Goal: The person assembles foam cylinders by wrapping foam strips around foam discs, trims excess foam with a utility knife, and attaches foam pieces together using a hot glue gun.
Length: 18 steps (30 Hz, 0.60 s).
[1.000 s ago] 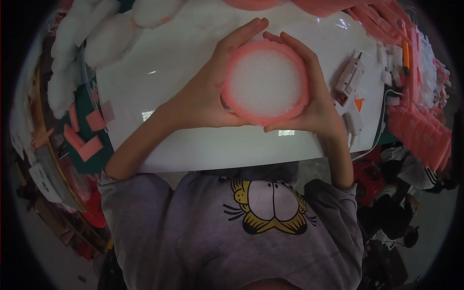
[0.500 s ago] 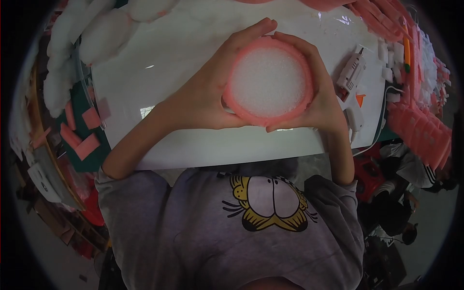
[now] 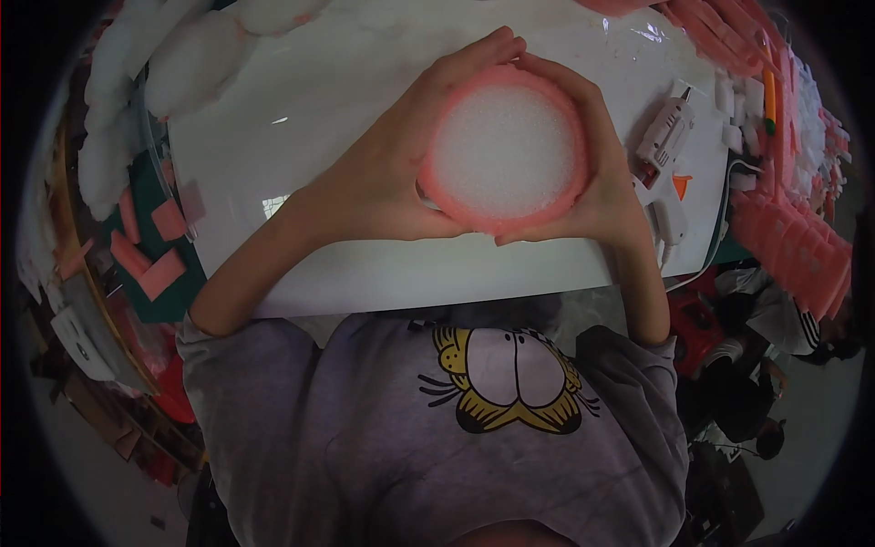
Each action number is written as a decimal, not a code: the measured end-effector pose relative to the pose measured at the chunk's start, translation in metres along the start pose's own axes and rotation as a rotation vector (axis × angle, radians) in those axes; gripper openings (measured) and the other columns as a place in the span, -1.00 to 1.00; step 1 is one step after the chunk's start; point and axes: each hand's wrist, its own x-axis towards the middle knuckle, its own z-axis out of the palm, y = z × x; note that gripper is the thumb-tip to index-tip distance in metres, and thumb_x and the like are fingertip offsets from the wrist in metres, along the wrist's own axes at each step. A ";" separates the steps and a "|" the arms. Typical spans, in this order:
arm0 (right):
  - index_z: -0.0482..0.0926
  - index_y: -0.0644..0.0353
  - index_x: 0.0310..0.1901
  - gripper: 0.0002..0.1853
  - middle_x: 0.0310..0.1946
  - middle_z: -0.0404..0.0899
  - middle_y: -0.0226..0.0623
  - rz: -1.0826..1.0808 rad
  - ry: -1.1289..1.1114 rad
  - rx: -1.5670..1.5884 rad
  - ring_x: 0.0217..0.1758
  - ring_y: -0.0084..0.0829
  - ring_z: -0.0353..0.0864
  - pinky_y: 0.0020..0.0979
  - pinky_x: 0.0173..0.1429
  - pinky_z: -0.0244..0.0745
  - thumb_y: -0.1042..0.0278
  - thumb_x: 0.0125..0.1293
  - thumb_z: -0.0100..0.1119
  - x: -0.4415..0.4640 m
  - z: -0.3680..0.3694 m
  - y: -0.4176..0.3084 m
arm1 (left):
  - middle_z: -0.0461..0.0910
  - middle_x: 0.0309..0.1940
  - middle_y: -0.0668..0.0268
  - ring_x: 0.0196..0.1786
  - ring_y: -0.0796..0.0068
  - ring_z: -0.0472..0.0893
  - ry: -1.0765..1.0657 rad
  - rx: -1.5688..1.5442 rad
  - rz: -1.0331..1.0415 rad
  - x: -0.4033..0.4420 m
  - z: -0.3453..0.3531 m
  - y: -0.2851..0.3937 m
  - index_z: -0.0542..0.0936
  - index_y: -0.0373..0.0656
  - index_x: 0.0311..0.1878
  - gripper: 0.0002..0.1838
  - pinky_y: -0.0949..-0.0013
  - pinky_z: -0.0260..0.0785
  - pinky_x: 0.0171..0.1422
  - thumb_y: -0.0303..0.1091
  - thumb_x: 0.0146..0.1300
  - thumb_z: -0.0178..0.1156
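A round white foam disc (image 3: pixel 504 152) with a pink foam strip (image 3: pixel 577 196) around its edge sits between my hands, over the white table. My left hand (image 3: pixel 401 173) curves around its left side, thumb along the near rim and fingers at the far rim. Around the right side wraps my right hand (image 3: pixel 605 173), its thumb also at the near edge. The fingertips of both hands come together at the far side. The underside of the disc is hidden.
A hot glue gun (image 3: pixel 668 129) lies on the white table (image 3: pixel 437 273) to the right, its cord trailing down. White foam discs (image 3: pixel 205 64) are at the upper left. Pink foam strips (image 3: pixel 793 251) pile at the right; pink pieces (image 3: pixel 164 273) lie at the left. Another person (image 3: pixel 747 392) is at lower right.
Almost nothing differs. Both hands keep their hold on the foam disc, and the view has shifted very slightly.
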 end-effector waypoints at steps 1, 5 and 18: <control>0.21 0.21 0.24 0.12 0.17 0.37 -0.17 -0.002 -0.015 -0.001 0.20 -0.24 0.43 -0.26 0.21 0.40 0.10 -0.44 0.65 0.000 -0.001 0.000 | 0.08 0.40 0.18 0.42 0.24 0.16 -0.009 -0.026 -0.015 0.000 0.000 0.000 0.01 -0.16 0.41 0.16 0.25 0.11 0.44 -0.43 -0.30 0.52; 0.21 0.21 0.24 0.12 0.17 0.37 -0.17 0.036 -0.015 0.040 0.20 -0.25 0.43 -0.26 0.20 0.40 0.09 -0.45 0.65 -0.002 -0.001 0.002 | 0.08 0.40 0.18 0.41 0.23 0.18 0.005 -0.041 -0.004 0.000 0.002 -0.002 0.02 -0.15 0.40 0.15 0.25 0.14 0.42 -0.43 -0.30 0.52; 0.16 0.20 0.28 0.29 0.21 0.30 -0.22 0.092 -0.040 0.034 0.26 -0.30 0.35 -0.26 0.27 0.32 0.13 -0.64 0.70 -0.004 -0.001 0.003 | 0.28 0.30 0.27 0.25 0.22 0.40 0.029 0.013 -0.048 0.001 -0.001 -0.001 0.11 -0.01 0.38 0.14 0.22 0.36 0.26 -0.37 -0.39 0.52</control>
